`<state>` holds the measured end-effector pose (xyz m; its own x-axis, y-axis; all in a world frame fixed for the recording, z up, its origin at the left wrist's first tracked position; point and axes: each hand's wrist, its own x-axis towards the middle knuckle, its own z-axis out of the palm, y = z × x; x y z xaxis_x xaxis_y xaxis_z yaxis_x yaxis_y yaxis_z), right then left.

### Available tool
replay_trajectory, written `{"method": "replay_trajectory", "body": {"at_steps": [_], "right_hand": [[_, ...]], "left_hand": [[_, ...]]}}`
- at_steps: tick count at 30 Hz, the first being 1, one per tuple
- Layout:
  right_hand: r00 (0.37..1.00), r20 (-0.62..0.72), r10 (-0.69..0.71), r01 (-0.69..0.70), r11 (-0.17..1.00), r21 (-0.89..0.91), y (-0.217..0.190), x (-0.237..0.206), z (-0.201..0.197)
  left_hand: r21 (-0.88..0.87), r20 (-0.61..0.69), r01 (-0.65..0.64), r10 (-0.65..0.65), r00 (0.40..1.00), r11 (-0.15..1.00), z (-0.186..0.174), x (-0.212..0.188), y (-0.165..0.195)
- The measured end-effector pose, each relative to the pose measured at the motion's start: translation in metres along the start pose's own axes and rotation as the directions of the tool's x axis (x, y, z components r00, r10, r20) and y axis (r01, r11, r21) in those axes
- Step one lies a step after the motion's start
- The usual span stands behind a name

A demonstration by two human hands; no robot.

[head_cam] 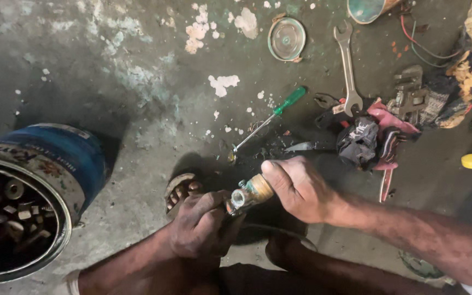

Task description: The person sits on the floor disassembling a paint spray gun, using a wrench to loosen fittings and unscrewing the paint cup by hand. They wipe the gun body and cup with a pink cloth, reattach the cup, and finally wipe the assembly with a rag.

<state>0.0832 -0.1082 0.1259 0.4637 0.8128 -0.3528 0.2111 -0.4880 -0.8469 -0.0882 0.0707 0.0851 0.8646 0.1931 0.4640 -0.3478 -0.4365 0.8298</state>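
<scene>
Both hands closed on one small fitting (248,192), held low over the floor (110,71) above a sandalled foot (180,192). Largest item: blue tin (39,191) at left, tipped toward the worker, loose nuts visible inside. Spanner (347,68) and green screwdriver (271,116) laid flat near the rag (375,136). Left hand (203,224) wrapped round the metal end, apparently bracing it; right hand (296,188) gripping the tan end from above, seemingly for twisting.
</scene>
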Motion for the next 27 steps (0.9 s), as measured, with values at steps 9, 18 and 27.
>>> {"method": "replay_trajectory", "body": {"at_steps": [9,18,27], "right_hand": [[0.99,0.045,0.135,-0.131,0.988,-0.083,-0.011,-0.001,0.004],[0.933,0.006,0.359,-0.356,0.929,-0.105,-0.017,0.014,0.006],[0.748,0.056,0.661,-0.632,0.684,0.363,0.03,-0.01,-0.074]], "left_hand": [[-0.2,0.108,-0.193,0.217,0.97,0.961,-0.007,-0.007,-0.023],[-0.102,0.144,-0.122,0.136,0.98,0.987,-0.007,0.002,-0.017],[-0.324,-0.05,0.379,-0.416,0.908,0.867,0.0,-0.031,-0.041]]}}
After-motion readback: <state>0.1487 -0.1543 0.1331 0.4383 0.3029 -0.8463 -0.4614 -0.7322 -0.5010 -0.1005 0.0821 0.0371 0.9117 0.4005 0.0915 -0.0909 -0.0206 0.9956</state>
